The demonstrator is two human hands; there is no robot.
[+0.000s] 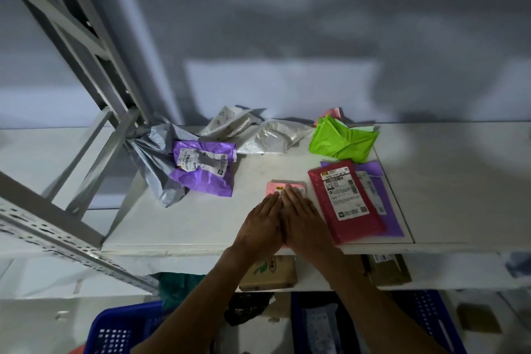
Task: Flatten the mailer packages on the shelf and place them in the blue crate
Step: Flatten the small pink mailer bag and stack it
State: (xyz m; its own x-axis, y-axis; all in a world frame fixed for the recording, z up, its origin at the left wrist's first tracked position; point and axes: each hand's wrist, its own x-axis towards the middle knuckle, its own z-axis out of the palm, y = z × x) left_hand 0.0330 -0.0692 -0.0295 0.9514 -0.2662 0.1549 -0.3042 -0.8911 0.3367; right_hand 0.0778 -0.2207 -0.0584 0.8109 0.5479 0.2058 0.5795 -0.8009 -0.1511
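Observation:
A small pink mailer [283, 186] lies flat on the white shelf [201, 221]. My left hand [263, 227] and my right hand [304, 223] rest palm-down on it, side by side, fingers straight and together, covering most of it. To the right lies a flat red mailer [344, 204] on top of a flat purple mailer [388, 210]. A crumpled purple mailer [202, 168], a grey one [152, 164], two silvery ones [270, 138] and a green one [343, 139] sit further back. Blue crates [120, 330] [431, 316] stand on the floor below.
Grey metal rack struts [86, 135] slant across the left side. A lower shelf holds cardboard boxes [270, 273] [388, 269]. A grey wall [287, 37] closes the back of the shelf. A dark bag [247, 309] lies between the crates.

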